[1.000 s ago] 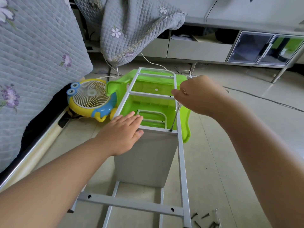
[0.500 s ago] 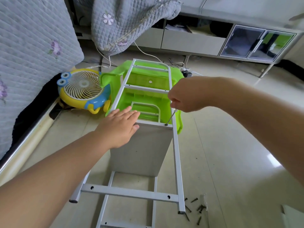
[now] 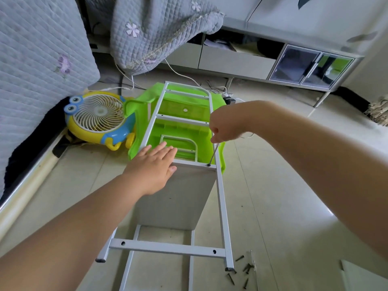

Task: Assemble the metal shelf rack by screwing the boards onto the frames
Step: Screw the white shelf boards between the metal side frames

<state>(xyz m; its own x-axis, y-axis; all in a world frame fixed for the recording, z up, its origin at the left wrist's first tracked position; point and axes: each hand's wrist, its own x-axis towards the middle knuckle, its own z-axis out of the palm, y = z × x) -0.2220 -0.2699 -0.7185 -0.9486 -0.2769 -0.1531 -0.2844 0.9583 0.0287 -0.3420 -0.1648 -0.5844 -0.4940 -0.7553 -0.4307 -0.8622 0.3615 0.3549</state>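
A grey metal ladder frame lies across a green plastic stool in the middle of the floor. A pale grey board stands on edge under the frame's middle crossbar. My left hand rests flat on that crossbar and the board's top edge, fingers spread. My right hand is closed around the top of a thin screwdriver, whose tip sits on a screw at the crossbar's right end. A second frame lies on the floor below.
Several loose dark screws lie on the floor by the frame's near right foot. A yellow and blue toy-like fan sits to the left against a quilt-covered bed. A low cabinet runs along the back wall, cables in front.
The view has shifted slightly. My right hand stays on the screwdriver over the same screw; my left hand stays flat on the crossbar.
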